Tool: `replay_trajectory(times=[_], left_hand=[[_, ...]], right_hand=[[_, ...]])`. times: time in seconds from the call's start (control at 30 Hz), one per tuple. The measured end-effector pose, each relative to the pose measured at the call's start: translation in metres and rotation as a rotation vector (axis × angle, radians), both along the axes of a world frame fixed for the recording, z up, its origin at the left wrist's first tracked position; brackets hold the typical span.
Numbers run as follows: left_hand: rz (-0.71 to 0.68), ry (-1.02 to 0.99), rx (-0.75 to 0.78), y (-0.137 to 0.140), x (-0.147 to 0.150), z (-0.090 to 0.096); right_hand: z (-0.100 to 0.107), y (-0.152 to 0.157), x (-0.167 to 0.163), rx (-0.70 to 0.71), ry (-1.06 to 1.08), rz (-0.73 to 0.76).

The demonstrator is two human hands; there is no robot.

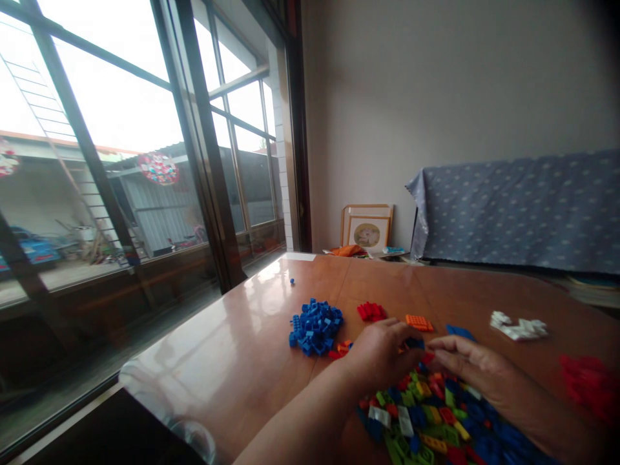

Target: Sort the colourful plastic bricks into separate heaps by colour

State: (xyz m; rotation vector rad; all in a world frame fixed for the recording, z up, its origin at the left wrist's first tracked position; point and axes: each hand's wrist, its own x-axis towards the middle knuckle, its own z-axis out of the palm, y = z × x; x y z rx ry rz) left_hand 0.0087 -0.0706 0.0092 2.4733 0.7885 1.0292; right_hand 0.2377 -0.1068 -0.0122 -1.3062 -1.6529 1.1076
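Over a mixed heap of toy building bricks (436, 413) in several colours, both my hands are close together. My left hand (380, 354) has its fingers curved over a dark blue brick (414, 343), with the thumb below it. Opposite it, my right hand (477, 361) reaches in from the right, fingers nearly together at a small red brick (428, 357). The fingertips partly hide both pieces. Just beyond the hands lie a flat orange brick (419, 323), a blue piece (460, 332) and a small group of red bricks (371, 312).
A pile of blue bricks (316, 327) sits left of my hands on the brown table (232, 349). White bricks (519, 325) and a blurred red pile (588, 384) lie to the right. One blue piece (292, 281) stands farther back. Windows (121, 116) line the left side.
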Motion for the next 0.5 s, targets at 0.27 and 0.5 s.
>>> replay_trajectory(times=[0.27, 0.5], left_hand=[[0.6, 0.059, -0.029, 0.043, -0.071, 0.016], [1.068, 0.232, -0.257, 0.063, -0.115, 0.007]], right_hand=[[-0.012, 0.012, 0.019, 0.02, -0.095, -0.118], [-0.023, 0.024, 0.033, 0.17, -0.299, -0.126]])
